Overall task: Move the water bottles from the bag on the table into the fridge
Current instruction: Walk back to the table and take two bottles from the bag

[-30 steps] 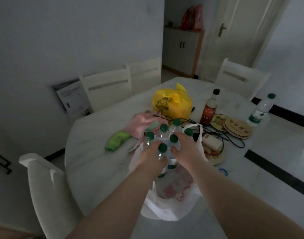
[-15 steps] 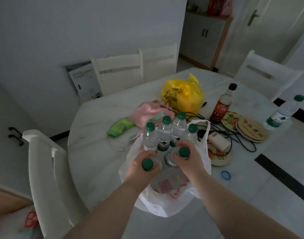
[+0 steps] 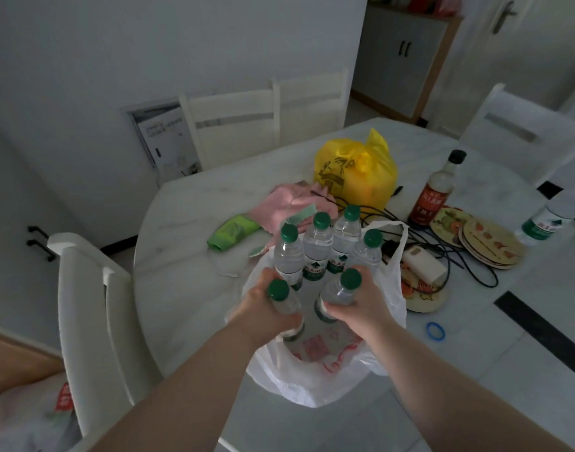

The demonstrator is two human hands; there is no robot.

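The person leans over the round marble counter [image 3: 181, 288], both arms stretched to a white plastic bag [image 3: 312, 383] that sits open at its near edge. The left grip [image 3: 263, 309] is curled round the neck and shoulder of the left bottle [image 3: 287, 305], and the right grip [image 3: 364, 305] is wrapped the same way round the right bottle [image 3: 336, 293]. Both bottles have green caps, tilt back toward the person and sit over the mouth of the bag. I cannot tell whether their bases are clear of it. Just behind them four more water bottles [image 3: 317, 252] stand upright in the bag, packed shoulder to shoulder in a row. Beyond the bag lie a pink cloth [image 3: 289, 203] and a green cloth [image 3: 234, 230], with a knotted yellow bag [image 3: 357, 171] farther back. To the right stands a dark sauce bottle [image 3: 437, 190], near a stack of round mats [image 3: 488, 246], a white adapter [image 3: 424, 264] and tangled black cables [image 3: 468, 256]. A blue ring [image 3: 436, 331] lies alone near the counter's edge, and a lone water bottle [image 3: 553, 213] stands at the far right. White chairs [image 3: 84, 305] ring the counter.
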